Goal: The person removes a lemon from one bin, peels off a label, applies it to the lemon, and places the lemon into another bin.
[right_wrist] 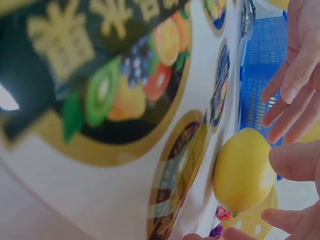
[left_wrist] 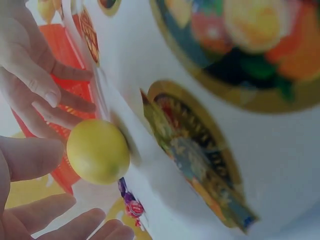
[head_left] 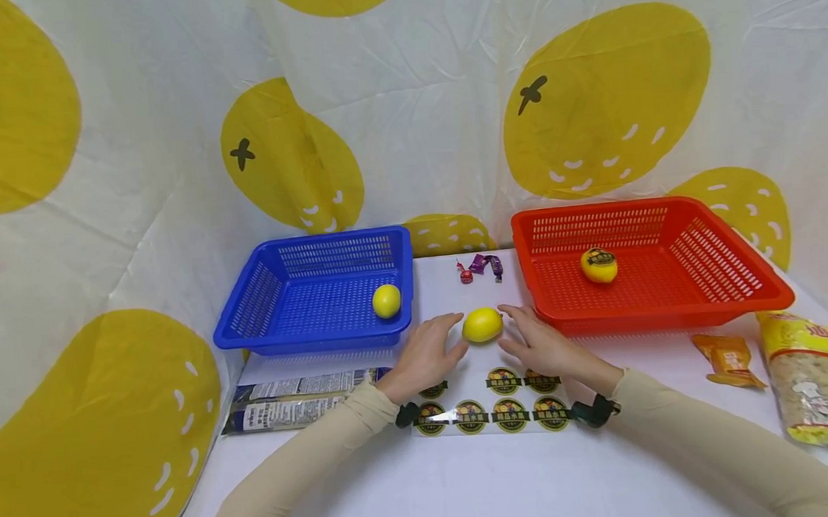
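Observation:
A yellow lemon [head_left: 483,325] lies on the white table between my two hands. On its left side is my left hand [head_left: 426,351], fingers spread and slightly bent, apart from the fruit in the head view. My right hand [head_left: 541,344] stands at the other side, thumb and fingers parted. Its fingertips come very close to the lemon [right_wrist: 244,170]; whether they touch it I cannot tell. Beneath the wrists lies a clear sheet of round black-and-gold fruit stickers [head_left: 470,416], partly covered by the hands.
At the back left, a blue basket [head_left: 306,347] holds one plain lemon [head_left: 386,300]. The red basket [head_left: 656,320] at right holds a stickered lemon [head_left: 599,266]. Small wrapped candies [head_left: 486,266] lie between them. Long packets [head_left: 288,402], an orange packet [head_left: 730,360] and a yellow bag [head_left: 821,381] flank the hands.

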The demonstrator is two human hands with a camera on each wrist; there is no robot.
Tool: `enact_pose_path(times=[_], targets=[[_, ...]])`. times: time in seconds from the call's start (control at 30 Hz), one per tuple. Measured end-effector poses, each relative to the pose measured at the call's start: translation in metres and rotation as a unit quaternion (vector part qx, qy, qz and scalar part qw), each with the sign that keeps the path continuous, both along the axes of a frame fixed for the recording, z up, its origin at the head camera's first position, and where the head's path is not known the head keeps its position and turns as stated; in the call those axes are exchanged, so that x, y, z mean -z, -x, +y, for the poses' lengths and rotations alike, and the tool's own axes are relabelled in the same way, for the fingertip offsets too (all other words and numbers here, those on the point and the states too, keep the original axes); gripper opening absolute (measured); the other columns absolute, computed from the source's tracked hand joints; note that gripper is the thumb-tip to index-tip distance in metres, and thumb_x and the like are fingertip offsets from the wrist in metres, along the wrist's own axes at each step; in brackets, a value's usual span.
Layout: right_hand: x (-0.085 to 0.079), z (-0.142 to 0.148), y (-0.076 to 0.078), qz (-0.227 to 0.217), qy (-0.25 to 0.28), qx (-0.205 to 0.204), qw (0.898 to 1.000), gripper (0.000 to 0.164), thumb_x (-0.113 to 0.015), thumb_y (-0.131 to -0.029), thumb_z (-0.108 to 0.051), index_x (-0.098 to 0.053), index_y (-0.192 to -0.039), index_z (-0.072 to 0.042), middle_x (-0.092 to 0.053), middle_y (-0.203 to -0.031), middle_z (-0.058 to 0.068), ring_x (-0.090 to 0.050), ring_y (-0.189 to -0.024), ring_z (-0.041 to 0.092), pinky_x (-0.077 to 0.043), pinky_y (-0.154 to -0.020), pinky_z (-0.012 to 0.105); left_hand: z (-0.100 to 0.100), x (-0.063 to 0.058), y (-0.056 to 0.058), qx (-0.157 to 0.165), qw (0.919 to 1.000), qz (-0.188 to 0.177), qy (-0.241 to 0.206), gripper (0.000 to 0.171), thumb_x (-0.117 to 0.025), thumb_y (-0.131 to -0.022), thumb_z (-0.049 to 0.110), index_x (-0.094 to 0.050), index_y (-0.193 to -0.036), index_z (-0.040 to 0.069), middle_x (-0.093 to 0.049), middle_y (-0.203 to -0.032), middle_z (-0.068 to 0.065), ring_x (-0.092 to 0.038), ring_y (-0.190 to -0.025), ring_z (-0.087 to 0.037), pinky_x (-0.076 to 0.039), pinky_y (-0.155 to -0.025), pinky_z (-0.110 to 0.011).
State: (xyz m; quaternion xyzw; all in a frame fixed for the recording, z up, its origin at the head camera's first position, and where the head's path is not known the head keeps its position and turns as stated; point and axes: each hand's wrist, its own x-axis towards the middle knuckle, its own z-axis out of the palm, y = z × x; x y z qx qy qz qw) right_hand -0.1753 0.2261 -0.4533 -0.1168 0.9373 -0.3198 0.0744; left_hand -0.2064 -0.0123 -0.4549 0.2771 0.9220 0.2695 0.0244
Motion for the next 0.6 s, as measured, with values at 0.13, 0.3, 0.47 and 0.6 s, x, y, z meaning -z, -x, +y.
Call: enact_pose_path(times=[0.13,0.3,0.47,0.6], targets=[[-0.002,0.002,-0.009,-0.003,-0.01,0.002,1.0,0.068,-0.061,-0.103,-0.029,-0.029,-0.159,-0.008,-0.034,-0.161,0.028,-0.046,-0.141,0.049,-0.039,-0.11,0.072,-0.008,0.0,-0.006,0.009,0.9999,-0.004,0.006,0.051,-0.064,-0.1,0.025,-0.054,-0.147,0.007,-0.06,-0.148,-0.011,-0.056,-0.138,-0.029,-0.044,-0.118,-0.044],[-0.006,0.003,-0.024,0.026,-0.029,-0.008,0.999,0.068,-0.066,-0.1,-0.031,-0.035,-0.156,-0.007,-0.044,-0.153,0.028,-0.054,-0.132,0.046,-0.045,-0.106,0.07,-0.022,0.0,-0.014,0.014,0.9999,-0.008,0.005,0.048,-0.066,-0.099,0.022,-0.057,-0.143,0.006,-0.062,-0.146,-0.012,-0.057,-0.137,-0.028,-0.045,-0.117,-0.043],[-0.008,-0.004,-0.034,0.063,-0.045,-0.037,0.996,0.064,-0.071,-0.096,-0.03,-0.046,-0.15,-0.005,-0.058,-0.138,0.023,-0.062,-0.117,0.037,-0.055,-0.096,0.059,-0.035,0.003,-0.023,0.026,0.9995,-0.014,0.013,0.045,-0.067,-0.099,0.021,-0.06,-0.14,0.006,-0.065,-0.141,-0.01,-0.06,-0.134,-0.027,-0.048,-0.114,-0.043],[-0.008,-0.015,-0.037,0.087,-0.063,-0.078,0.991,0.054,-0.072,-0.095,-0.029,-0.056,-0.141,-0.004,-0.067,-0.124,0.016,-0.064,-0.107,0.03,-0.057,-0.088,0.048,-0.041,0.004,-0.028,0.036,0.9991,-0.019,0.016,0.044,-0.067,-0.098,0.021,-0.062,-0.139,0.006,-0.068,-0.138,-0.01,-0.062,-0.13,-0.026,-0.05,-0.111,-0.044]])
